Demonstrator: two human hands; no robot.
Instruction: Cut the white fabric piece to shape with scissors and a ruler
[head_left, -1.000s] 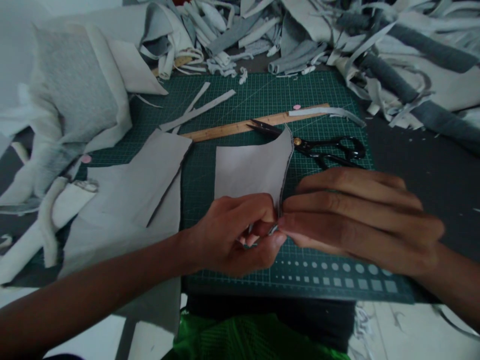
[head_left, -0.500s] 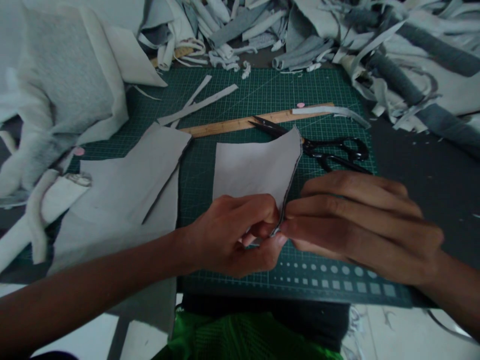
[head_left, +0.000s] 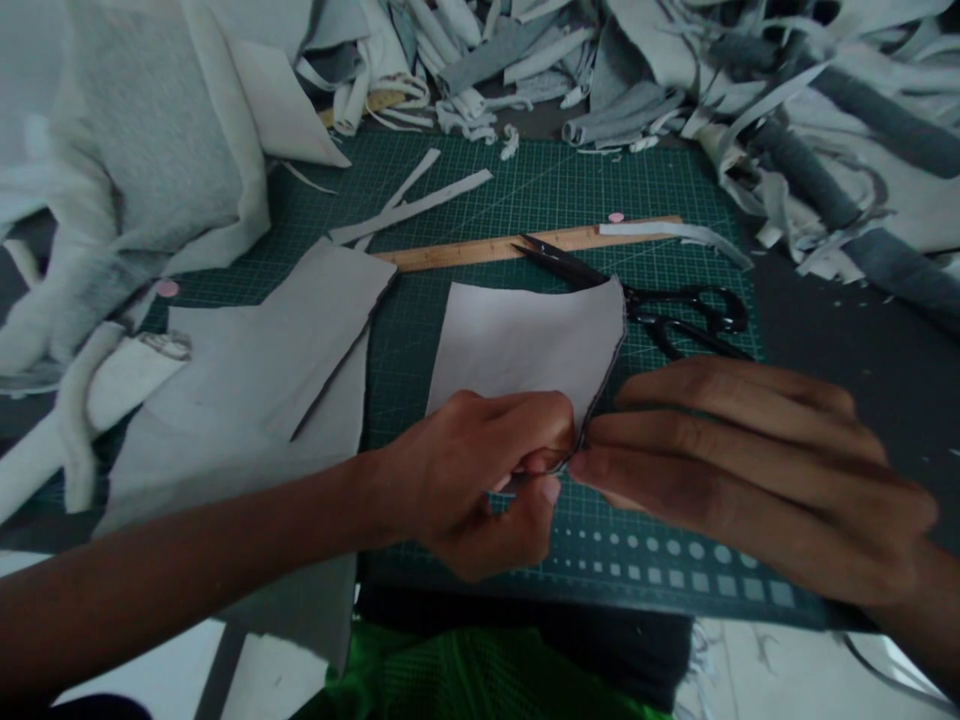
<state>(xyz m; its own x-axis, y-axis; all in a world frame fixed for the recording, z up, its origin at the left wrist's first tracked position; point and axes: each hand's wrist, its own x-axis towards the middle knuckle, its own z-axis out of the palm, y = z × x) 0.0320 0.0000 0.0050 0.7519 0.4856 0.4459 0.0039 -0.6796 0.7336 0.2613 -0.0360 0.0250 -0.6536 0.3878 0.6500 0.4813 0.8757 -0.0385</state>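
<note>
Left hand and right hand both pinch the near corner of the grey fabric piece; its dark edge runs away toward the scissors

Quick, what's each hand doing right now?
Left hand: closed, pinching a corner of the flat light-grey fabric piece.
Right hand: fingertips on that corner; grip cannot be told.

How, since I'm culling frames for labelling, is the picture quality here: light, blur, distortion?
Head view: dim, flat, bluish light, with no glare on the cutting mat. Head view: wide-angle stretch makes the right hand loom large and slightly soft. Head view: the fabric piece pinched by the left hand reads fairly sharp.
</note>
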